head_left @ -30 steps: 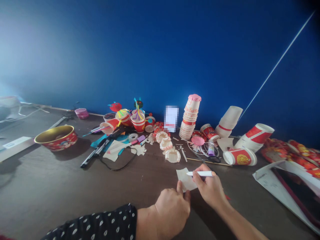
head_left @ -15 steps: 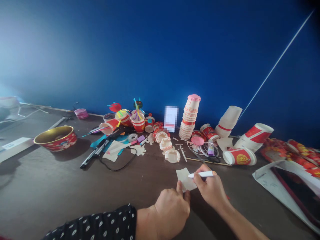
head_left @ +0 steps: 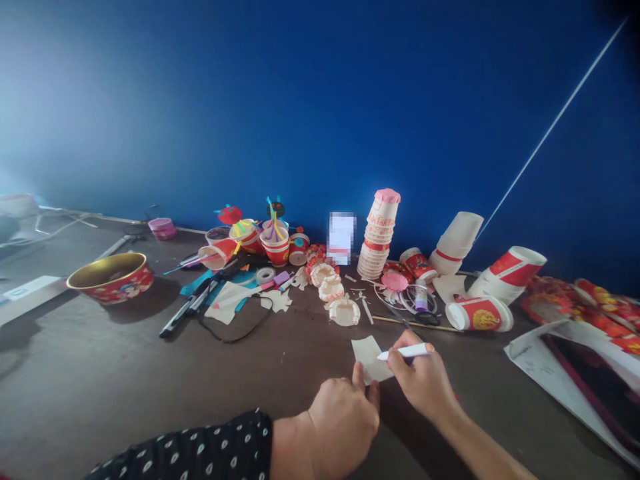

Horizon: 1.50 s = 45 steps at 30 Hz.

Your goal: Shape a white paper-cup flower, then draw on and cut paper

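A small cream paper piece lies on the dark wooden table, near the front. My left hand rests at its lower edge, with the thumb pressing on it. My right hand grips a white marker pen, whose tip sits over the paper's right part. Any mark under the tip is too small to tell.
Behind the hands stand three frilled paper plates, a stack of red-and-white paper cups, and fallen cups. A gold-lined red bowl sits left. A white printed bag lies right, below a blue wall.
My right hand and the white pen have shifted slightly to the right and downward over the paper, and the pen is tilted a little more. My left hand and the paper have hardly moved.
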{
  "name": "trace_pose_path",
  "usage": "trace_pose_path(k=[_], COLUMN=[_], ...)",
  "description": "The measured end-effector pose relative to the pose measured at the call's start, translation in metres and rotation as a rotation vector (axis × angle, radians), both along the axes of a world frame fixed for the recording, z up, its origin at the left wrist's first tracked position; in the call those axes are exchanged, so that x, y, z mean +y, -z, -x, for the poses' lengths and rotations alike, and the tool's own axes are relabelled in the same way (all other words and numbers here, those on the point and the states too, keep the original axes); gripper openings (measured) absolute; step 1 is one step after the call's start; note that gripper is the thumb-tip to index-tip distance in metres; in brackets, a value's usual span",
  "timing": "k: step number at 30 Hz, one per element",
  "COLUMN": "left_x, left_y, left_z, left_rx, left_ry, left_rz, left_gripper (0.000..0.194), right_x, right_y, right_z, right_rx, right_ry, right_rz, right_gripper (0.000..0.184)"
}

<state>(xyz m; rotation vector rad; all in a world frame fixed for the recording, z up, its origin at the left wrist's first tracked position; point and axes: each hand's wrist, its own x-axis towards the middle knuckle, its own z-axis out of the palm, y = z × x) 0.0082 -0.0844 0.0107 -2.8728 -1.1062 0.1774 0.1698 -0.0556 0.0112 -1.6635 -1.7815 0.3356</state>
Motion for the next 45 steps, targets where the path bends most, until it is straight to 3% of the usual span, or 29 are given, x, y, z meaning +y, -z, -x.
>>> trace_pose_path(k=[9, 18, 29, 39, 45], left_x=[-0.0006, -0.0001, -0.0008, -0.0004, -0.0003], left_y=[-0.0052, -0.0017, -0.0035, -0.0069, -0.0073], left_z=[-0.0005, 0.0002, 0.0008, 0.0007, 0.0], left_rx=[0.014, 0.008, 0.003, -0.003, 0.02], left_ry=[-0.012, -0.005, 0.0, -0.008, -0.031], left_rz=[0.017, -0.004, -0.004, 0.002, 0.024], left_gripper=[0.049, 0.05, 0.047, 0.044, 0.046], right_x=[-0.0025, -0.0012, -0.0021, -0.01, -0.0097], right_y=[-0.0001, 0.0036, 0.0011, -0.0012, 0.0009], right_z=[-0.0009, -0.0036, -0.0027, -0.0059, -0.0067], right_rx=[0.019, 0.285, 0.105, 0.28, 0.122], right_ry=[-0.005, 0.007, -0.004, -0.074, -0.097], right_rz=[-0.009, 0.041, 0.026, 0.029, 0.053], right_gripper=[0.017, 0.019, 0.019, 0.024, 0.025])
